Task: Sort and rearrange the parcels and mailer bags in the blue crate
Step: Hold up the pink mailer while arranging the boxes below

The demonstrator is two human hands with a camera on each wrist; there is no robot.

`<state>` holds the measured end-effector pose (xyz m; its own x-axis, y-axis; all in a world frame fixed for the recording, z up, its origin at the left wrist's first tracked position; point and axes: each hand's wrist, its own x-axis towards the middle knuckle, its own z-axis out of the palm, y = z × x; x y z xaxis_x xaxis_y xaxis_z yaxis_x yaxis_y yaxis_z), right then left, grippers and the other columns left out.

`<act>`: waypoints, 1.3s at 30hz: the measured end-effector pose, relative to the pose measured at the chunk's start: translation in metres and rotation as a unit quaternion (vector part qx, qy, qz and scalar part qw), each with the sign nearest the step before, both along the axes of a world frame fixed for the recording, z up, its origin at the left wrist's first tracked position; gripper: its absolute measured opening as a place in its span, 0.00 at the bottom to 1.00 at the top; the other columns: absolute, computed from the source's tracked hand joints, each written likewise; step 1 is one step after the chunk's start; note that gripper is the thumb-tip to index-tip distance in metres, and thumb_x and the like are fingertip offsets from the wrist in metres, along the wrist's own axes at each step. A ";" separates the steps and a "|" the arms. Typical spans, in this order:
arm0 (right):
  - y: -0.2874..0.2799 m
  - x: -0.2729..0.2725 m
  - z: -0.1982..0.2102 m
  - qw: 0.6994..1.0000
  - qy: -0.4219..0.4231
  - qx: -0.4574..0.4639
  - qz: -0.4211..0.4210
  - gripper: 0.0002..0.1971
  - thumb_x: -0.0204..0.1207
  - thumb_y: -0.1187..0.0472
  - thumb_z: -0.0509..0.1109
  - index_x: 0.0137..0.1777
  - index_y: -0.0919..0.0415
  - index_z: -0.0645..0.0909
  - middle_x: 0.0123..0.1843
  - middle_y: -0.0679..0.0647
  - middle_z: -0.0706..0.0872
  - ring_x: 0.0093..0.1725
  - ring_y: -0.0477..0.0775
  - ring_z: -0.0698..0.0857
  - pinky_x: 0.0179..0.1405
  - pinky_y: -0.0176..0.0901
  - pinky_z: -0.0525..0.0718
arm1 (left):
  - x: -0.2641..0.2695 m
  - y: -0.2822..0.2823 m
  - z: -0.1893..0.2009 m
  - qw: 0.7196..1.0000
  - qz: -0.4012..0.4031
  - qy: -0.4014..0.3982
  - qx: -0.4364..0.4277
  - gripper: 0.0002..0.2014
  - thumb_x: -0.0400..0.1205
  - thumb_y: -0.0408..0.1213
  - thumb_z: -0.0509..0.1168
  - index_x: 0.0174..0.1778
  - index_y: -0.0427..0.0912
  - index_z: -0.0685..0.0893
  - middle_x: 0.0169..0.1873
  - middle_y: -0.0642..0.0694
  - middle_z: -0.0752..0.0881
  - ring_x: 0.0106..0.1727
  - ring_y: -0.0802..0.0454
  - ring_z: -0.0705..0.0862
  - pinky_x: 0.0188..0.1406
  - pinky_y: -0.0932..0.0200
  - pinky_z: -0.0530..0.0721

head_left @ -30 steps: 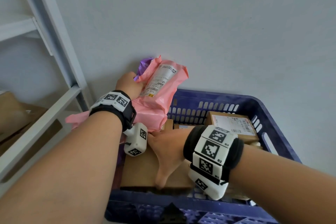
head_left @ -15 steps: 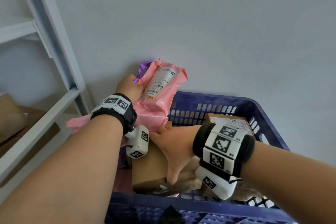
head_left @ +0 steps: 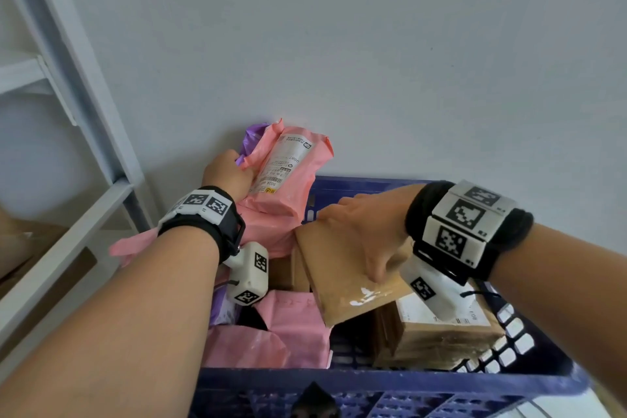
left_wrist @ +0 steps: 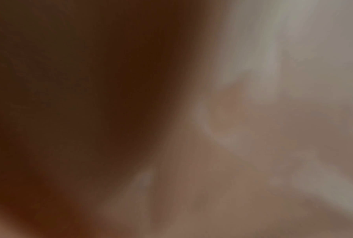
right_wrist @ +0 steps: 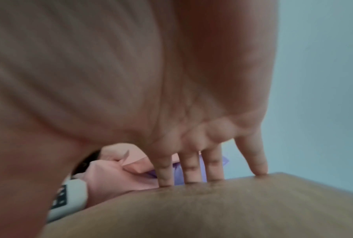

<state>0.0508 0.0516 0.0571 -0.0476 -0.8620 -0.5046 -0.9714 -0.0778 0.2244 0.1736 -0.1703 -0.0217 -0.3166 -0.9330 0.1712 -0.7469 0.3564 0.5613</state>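
Our left hand (head_left: 228,176) grips the soft pink plastic mailer bag (head_left: 288,176) above the blue plastic crate's (head_left: 373,383) far left corner. Our right hand (head_left: 366,231) holds the flat brown cardboard parcel (head_left: 342,278), tilted, over the crate.

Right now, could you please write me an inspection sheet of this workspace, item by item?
Surface: blue crate, holding parcels and bags; what it stands on is not seen.
Job's things: flat brown parcel lifted and tilted above the others; brown box with label at the right; pink bag with label raised at the far left corner; purple bag behind it; more pink bags at the near left.
Clutter: nothing seen.
Grippers: left hand holds the raised pink bag; right hand grips the flat brown parcel, fingers over its far edge.
Cables: nothing seen.
Surroundings: grey wall; white shelf frame at the left. Left wrist view too blurred.
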 end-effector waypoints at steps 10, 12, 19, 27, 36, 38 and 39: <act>0.003 -0.069 -0.011 0.975 -0.049 -0.058 -0.210 0.54 0.62 0.55 0.80 0.83 0.46 0.48 0.78 0.51 0.67 0.66 0.56 0.78 0.62 0.51 0.81 | 0.000 0.002 -0.002 1.000 -0.002 0.025 0.008 0.13 0.84 0.44 0.60 0.43 0.36 0.79 0.39 0.41 0.81 0.42 0.39 0.79 0.41 0.54 0.72; 0.004 -0.072 -0.023 0.973 -0.059 -0.080 -0.210 0.54 0.64 0.58 0.80 0.84 0.46 0.48 0.79 0.51 0.65 0.69 0.56 0.76 0.62 0.49 0.81 | 0.000 0.002 -0.002 0.999 -0.005 0.032 0.009 0.13 0.84 0.44 0.60 0.42 0.37 0.78 0.38 0.41 0.81 0.42 0.39 0.79 0.40 0.54 0.72; 0.014 -0.050 -0.059 0.968 0.054 -0.224 -0.100 0.58 0.63 0.43 0.79 0.84 0.43 0.39 0.85 0.57 0.49 0.83 0.63 0.54 0.74 0.69 0.63 | 0.001 0.003 -0.002 0.999 -0.004 0.033 0.010 0.12 0.84 0.43 0.60 0.41 0.38 0.77 0.36 0.42 0.80 0.41 0.39 0.79 0.40 0.54 0.71; 0.010 -0.038 -0.101 0.951 0.132 -0.251 0.122 0.36 0.48 0.48 0.83 0.60 0.56 0.82 0.70 0.63 0.78 0.72 0.67 0.74 0.71 0.77 0.65 | 0.001 0.007 -0.002 0.999 -0.002 0.045 0.005 0.11 0.85 0.42 0.59 0.42 0.38 0.75 0.34 0.44 0.77 0.42 0.40 0.77 0.40 0.54 0.70; -0.002 -0.031 -0.127 0.926 0.212 -0.293 0.107 0.32 0.64 0.56 0.79 0.70 0.57 0.76 0.81 0.64 0.65 0.80 0.69 0.64 0.71 0.83 0.57 | 0.000 0.003 -0.005 0.999 -0.002 0.039 -0.005 0.10 0.84 0.42 0.60 0.44 0.38 0.76 0.40 0.41 0.79 0.42 0.40 0.77 0.41 0.53 0.71; -0.004 -0.034 -0.128 0.926 0.202 -0.303 0.097 0.29 0.61 0.58 0.79 0.65 0.58 0.81 0.76 0.64 0.73 0.75 0.68 0.72 0.67 0.80 0.68 | 0.000 0.001 -0.007 0.999 -0.002 0.036 -0.009 0.11 0.84 0.42 0.59 0.42 0.37 0.75 0.37 0.42 0.78 0.41 0.40 0.77 0.40 0.53 0.71; -0.004 -0.036 -0.129 0.927 0.192 -0.309 0.096 0.28 0.60 0.59 0.79 0.63 0.58 0.81 0.73 0.64 0.76 0.71 0.68 0.75 0.63 0.77 0.73 | -0.001 0.000 -0.008 0.999 -0.002 0.033 -0.009 0.11 0.84 0.42 0.59 0.41 0.38 0.75 0.35 0.43 0.77 0.41 0.40 0.77 0.39 0.54 0.70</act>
<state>0.0153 0.0480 -0.0720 0.0632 -0.9919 0.1098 -0.7925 0.0170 0.6096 0.1730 -0.1708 -0.0295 -0.3084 -0.9282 0.2080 -0.7066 0.3699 0.6032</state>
